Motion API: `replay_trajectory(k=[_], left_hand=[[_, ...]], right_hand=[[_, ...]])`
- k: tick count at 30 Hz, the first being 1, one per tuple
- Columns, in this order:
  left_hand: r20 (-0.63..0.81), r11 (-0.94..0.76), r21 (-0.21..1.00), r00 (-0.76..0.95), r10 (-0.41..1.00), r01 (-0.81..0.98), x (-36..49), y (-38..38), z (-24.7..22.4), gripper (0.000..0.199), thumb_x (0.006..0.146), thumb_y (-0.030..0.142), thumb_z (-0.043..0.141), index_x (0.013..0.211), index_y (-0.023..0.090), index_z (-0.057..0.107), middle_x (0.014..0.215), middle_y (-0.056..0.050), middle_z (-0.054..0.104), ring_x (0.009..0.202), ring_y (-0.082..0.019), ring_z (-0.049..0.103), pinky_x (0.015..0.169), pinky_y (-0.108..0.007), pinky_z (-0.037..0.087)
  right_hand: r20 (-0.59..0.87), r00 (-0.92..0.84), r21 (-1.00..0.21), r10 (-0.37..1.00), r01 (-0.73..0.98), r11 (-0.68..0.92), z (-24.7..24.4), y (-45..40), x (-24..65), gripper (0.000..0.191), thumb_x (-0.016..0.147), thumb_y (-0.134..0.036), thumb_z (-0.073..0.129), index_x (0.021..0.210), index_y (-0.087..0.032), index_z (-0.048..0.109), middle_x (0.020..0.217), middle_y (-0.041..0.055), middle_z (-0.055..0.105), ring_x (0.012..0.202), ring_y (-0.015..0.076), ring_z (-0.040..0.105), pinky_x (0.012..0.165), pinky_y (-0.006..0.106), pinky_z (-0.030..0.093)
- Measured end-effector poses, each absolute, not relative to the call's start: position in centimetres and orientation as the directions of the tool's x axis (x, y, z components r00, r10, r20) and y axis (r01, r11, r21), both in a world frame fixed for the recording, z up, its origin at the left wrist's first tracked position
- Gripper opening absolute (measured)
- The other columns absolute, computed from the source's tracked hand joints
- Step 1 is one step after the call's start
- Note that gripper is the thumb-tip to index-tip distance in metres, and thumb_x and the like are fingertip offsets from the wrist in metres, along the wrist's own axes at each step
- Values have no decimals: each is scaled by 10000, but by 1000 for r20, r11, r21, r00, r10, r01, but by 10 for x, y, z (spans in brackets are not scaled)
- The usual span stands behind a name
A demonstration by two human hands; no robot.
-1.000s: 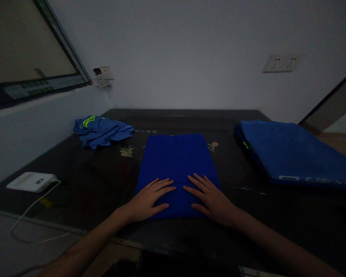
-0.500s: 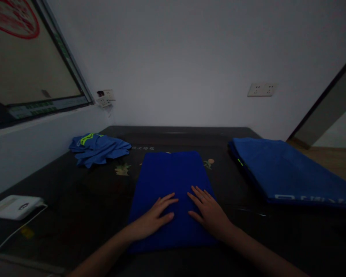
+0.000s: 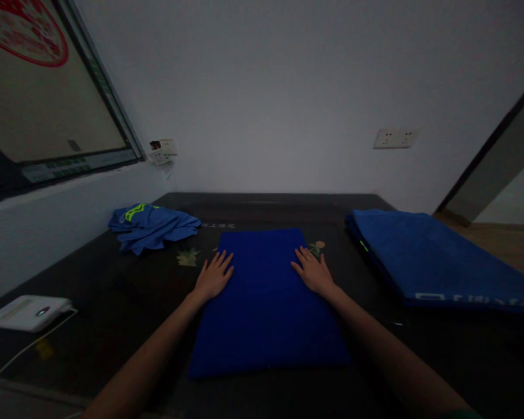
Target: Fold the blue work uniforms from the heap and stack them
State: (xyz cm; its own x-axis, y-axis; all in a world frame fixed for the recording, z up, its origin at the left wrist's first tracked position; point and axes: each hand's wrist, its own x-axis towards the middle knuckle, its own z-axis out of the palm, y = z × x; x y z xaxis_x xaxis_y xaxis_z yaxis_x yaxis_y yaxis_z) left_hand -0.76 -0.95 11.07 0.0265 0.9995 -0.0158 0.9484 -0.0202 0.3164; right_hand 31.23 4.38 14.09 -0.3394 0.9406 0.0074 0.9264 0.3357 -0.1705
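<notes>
A dark blue piece of folded cloth [image 3: 266, 308] lies flat on the dark table in front of me, in a neat rectangle. My left hand [image 3: 213, 276] rests with fingers spread on its left edge, towards the far end. On the opposite edge, at about the same depth, my right hand [image 3: 313, 270] lies flat with its fingers apart. Neither hand grips the fabric.
To the right is a stack of folded blue cloth [image 3: 436, 256] with pale lettering. A crumpled blue garment [image 3: 155, 227] with yellow-green marks sits at the back left. A white device [image 3: 28, 312] with a cable lies at the left edge of the table [image 3: 262, 203].
Both hands have slid away from me and outward, from the middle of the blue cloth to its far side edges. The near edge of the cloth now shows wider to the right.
</notes>
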Motion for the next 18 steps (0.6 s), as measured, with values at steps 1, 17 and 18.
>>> replay_trajectory(k=[1, 17, 18], left_hand=[[-18, -16, 335, 24, 1000, 942, -9, -9, 110, 553, 965, 451, 301, 1479, 248, 317, 1561, -104, 246, 1454, -290, 159, 1121, -601, 137], [-476, 475, 876, 0, 879, 86, -58, 44, 147, 259, 649, 285, 786, 814, 127, 665, 828, -82, 720, 793, -213, 675, 734, -291, 510], [-486, 484, 873, 27, 874, 53, -57, 45, 149, 250, 640, 274, 796, 796, 131, 664, 800, -77, 716, 756, -204, 670, 729, -293, 513]], right_hand=[[10, -340, -176, 940, 925, 336, 140, 43, 313, 608, 981, -497, 231, 1469, -150, 336, 1541, 142, 276, 1428, 266, 244, 1118, 616, 120], [-142, -267, -726, 953, 683, 83, 165, -7, 385, 504, 867, -272, 523, 1349, -132, 476, 990, 110, 679, 718, 176, 678, 571, 312, 574], [-189, -298, -758, 935, 650, 54, 166, -18, 389, 523, 870, -284, 524, 1368, -139, 454, 960, 97, 685, 674, 167, 673, 526, 294, 564]])
